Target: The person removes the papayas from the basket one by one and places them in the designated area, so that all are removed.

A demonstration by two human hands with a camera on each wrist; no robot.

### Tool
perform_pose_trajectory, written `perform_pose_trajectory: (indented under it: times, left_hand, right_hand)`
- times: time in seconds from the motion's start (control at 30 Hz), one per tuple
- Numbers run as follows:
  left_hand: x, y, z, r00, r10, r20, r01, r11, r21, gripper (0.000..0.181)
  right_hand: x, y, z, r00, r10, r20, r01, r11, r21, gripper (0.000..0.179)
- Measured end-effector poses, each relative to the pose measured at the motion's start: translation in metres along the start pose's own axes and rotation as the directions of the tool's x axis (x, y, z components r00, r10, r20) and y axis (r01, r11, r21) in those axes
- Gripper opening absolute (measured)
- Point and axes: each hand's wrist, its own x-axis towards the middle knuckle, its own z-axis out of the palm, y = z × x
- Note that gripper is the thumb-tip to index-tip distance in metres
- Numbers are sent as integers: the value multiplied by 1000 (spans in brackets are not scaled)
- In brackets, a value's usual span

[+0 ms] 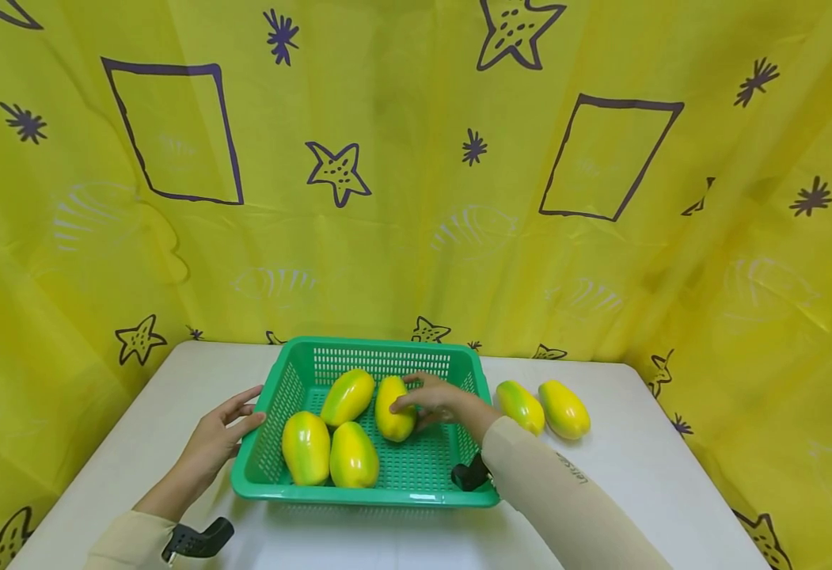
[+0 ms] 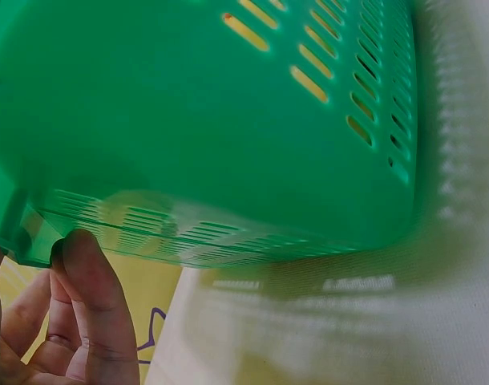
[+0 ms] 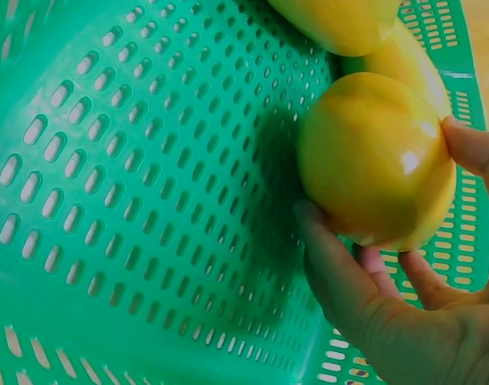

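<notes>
A green plastic basket [image 1: 416,498] with slotted walls holds several glossy yellow-green papayas. My right hand [image 1: 435,398] reaches over its right side and grips one papaya [image 1: 391,419], standing to the right of the others. In the right wrist view, the thumb lies on one side of that papaya [image 3: 373,160] and the fingers on the other. Beside it in the basket are a papaya [image 1: 347,397] at the back, one [image 1: 305,448] at the front left and one [image 1: 355,456] at the front. My left hand [image 1: 219,431] holds the basket's left rim, thumb at the edge [image 2: 88,265].
Two more papayas, one [image 1: 520,407] nearer the basket and one [image 1: 564,409] farther right, lie on the white table [image 1: 643,475]. A yellow patterned curtain [image 1: 401,237] hangs behind and along both sides of the table.
</notes>
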Motion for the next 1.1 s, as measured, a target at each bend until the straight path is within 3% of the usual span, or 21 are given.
perform_pose_trajectory:
  times: [0.5,1.1]
  left_hand:
    - [-1,0,0,1000,-6,2,6,1000,16,63]
    - [1,-1,-1,1000,-2,15,1,1000,19,64]
  right_hand:
    - [-12,-11,-9,998,-47,52,47,999,-14,77]
    - [-47,-16,-27,991,-112,76,112,994,-5,78]
